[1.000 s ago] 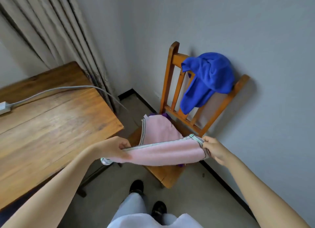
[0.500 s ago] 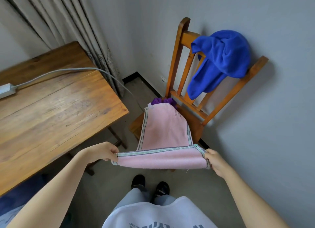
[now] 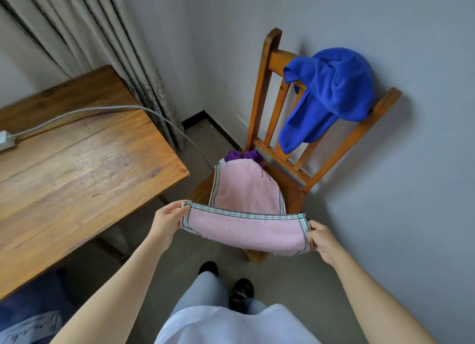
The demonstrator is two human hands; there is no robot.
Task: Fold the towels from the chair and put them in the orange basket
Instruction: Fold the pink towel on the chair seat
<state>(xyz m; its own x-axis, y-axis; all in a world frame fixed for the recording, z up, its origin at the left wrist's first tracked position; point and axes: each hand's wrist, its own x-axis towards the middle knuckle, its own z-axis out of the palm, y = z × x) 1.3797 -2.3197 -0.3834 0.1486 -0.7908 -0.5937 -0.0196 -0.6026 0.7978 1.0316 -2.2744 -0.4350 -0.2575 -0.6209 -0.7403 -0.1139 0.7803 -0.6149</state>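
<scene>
A pink towel (image 3: 244,228) with green-striped edges is stretched between my hands in front of the wooden chair (image 3: 290,187). My left hand (image 3: 168,220) pinches its left corner and my right hand (image 3: 322,239) pinches its right corner. The towel's far end still lies on the chair seat, on top of a purple towel (image 3: 246,155) that mostly stays hidden. A blue towel (image 3: 331,94) hangs bunched over the chair's backrest. The orange basket is not in view.
A wooden table (image 3: 77,174) stands to the left, with a white power strip (image 3: 5,140) and its grey cable (image 3: 97,110). Curtains (image 3: 84,32) hang behind the table. The chair stands against a grey wall (image 3: 411,189). My legs and dark shoes (image 3: 240,291) are below.
My hands have lifted the near edge of the pink towel and pulled it back toward me, so more of it is spread out between the chair and my hands.
</scene>
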